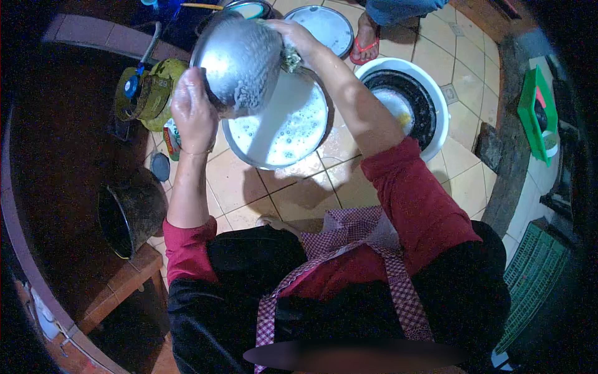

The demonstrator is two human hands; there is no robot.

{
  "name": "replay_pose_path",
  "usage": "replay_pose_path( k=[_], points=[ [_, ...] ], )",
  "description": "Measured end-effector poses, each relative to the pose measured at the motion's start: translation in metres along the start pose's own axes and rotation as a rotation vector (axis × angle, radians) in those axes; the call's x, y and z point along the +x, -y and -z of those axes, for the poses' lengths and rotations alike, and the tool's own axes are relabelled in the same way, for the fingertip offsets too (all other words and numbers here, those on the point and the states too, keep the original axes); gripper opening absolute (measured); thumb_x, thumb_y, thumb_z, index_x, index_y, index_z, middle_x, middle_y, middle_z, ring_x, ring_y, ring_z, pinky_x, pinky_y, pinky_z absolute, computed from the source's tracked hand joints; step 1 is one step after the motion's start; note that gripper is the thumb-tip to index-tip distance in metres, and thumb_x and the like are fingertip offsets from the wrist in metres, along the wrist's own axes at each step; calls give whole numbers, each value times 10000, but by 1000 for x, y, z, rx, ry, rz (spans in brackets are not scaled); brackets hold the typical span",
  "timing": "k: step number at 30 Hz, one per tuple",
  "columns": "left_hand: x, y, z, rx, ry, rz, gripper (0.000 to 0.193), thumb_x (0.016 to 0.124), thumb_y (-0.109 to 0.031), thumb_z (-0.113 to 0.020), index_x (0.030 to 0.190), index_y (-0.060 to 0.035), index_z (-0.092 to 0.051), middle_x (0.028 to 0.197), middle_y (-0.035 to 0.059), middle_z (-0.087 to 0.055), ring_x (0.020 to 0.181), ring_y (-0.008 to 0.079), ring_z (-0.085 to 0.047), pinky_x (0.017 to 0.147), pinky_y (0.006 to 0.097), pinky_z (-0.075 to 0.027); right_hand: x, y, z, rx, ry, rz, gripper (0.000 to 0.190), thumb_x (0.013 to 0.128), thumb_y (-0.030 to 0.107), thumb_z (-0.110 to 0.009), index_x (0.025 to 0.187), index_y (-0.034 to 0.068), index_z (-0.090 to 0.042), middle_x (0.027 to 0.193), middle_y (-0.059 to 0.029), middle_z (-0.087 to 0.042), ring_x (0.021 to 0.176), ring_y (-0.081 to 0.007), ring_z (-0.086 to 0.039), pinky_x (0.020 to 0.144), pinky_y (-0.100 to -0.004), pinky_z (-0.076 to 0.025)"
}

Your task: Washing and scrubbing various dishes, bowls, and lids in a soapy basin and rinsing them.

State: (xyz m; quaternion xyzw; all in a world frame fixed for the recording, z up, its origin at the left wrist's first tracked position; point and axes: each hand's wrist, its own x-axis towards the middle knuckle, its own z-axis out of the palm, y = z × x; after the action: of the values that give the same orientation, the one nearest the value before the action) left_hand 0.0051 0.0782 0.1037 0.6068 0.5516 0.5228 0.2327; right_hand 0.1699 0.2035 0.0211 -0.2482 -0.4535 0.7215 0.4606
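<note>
A round metal pot (238,70), tilted and covered in soap suds on its outside, is held up above a basin of soapy, milky water (294,135). My left hand (194,110) grips the pot at its lower left edge, the wrist wet. In my right hand (296,39) is a greenish, foamy scrubber (292,60), at the pot's right side. The fingertips of that hand are partly hidden at the pot's upper edge. Right of the basin stands a white tub (441,131) with a dark round vessel (423,124) inside.
A yellow-green gas cylinder (161,93) with a blue regulator (132,86) stands left. Near it are a printed packet (172,140) and a dark bucket (140,210) on its side. A round metal lid (322,28) lies beyond. Another person's foot in a red flip-flop (365,44) is close by.
</note>
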Motion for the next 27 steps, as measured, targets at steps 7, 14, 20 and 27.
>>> replay_pose_path(
  k=[7, 14, 20, 27],
  points=[
    [-12, 8, -36, 197, 61, -220, 150, 883, -114, -433, 886, 8, -521, 661, 146, -548, 568, 207, -529, 521, 340, -395, -31, -42, -71, 1154, -242, -29, 450, 858, 386, -327, 1084, 51, -526, 1001, -89, -585, 896, -222, -560, 785, -364, -459],
    [-1, 72, -15, 643, 591, -419, 302, 733, -79, -502, 1029, -24, -501, 619, 196, -543, 599, 372, -551, 541, 447, -442, -36, -65, -78, 1324, -492, -235, 419, 880, 334, -245, 1005, 34, -509, 970, -130, -537, 895, -265, -515, 793, -417, -437],
    [-12, 38, -30, 842, 747, -566, 184, 729, -94, -518, 905, -42, -522, 565, 139, -553, 523, 310, -568, 479, 412, -450, -48, -77, -13, 1107, -169, -228, 471, 864, 412, -296, 1107, 64, -502, 1075, -124, -545, 966, -288, -525, 843, -448, -434],
    [-29, 45, -29, 820, 854, -609, 135, 733, -113, -516, 850, -49, -536, 527, 122, -554, 492, 280, -579, 442, 372, -460, -36, -36, 8, 462, -328, -204, 570, 825, 537, -407, 1042, 31, -556, 966, -119, -593, 890, -215, -550, 790, -359, -443]
  ],
)
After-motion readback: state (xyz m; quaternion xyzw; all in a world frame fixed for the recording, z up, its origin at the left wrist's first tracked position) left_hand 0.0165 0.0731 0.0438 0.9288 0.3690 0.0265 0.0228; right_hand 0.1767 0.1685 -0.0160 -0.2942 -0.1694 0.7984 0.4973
